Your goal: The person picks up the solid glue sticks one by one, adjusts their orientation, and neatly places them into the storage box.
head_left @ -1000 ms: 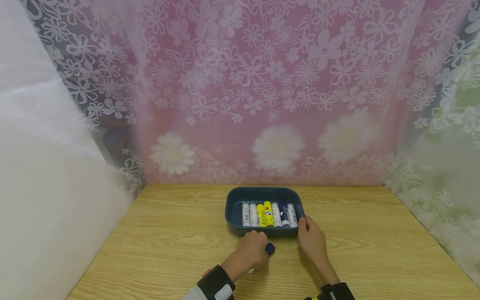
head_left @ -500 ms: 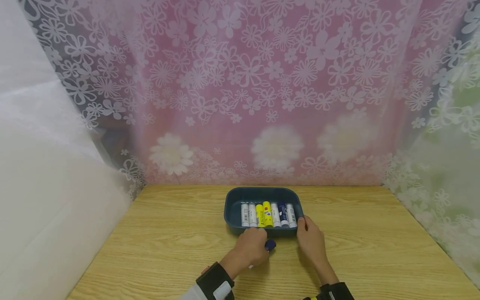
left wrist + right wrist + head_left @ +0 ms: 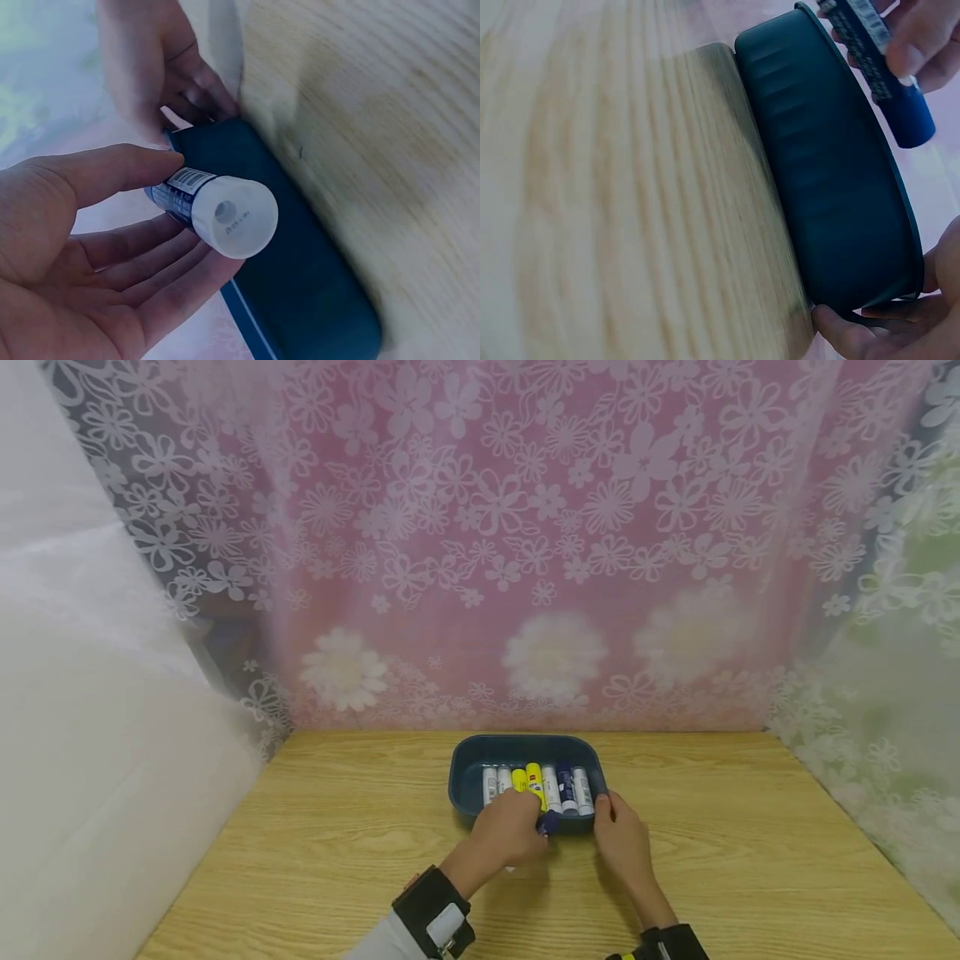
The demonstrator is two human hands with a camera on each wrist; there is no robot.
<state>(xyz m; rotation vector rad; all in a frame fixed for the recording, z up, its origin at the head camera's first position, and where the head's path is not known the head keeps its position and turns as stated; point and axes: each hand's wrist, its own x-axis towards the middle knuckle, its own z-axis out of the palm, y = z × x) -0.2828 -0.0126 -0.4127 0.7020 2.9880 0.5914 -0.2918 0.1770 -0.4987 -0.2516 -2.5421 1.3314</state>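
My left hand [image 3: 510,828] pinches a dark blue glue stick [image 3: 174,196] with a white base between thumb and fingers. In the head view its blue end [image 3: 548,822] pokes out right of the hand, overlapping the tray's near wall. The right wrist view shows this stick raised beside the rim. The dark teal tray [image 3: 517,749] holds a row of white, yellow and dark blue glue sticks [image 3: 551,787], partly covered by my left hand. At the tray's near right corner my right hand [image 3: 626,847] grips it, thumb at the rim and fingers lower on the wall.
The tray stands on a wood-grain table [image 3: 360,827], near its back edge. Behind the table hangs a pink flowered curtain [image 3: 465,543]. A white sheet [image 3: 112,710] borders the left side, and a translucent flowered sheet [image 3: 885,710] the right.
My left hand has moved up and forward with the glue stick, from in front of the tray to over its near edge. My right hand keeps its grip on the corner.
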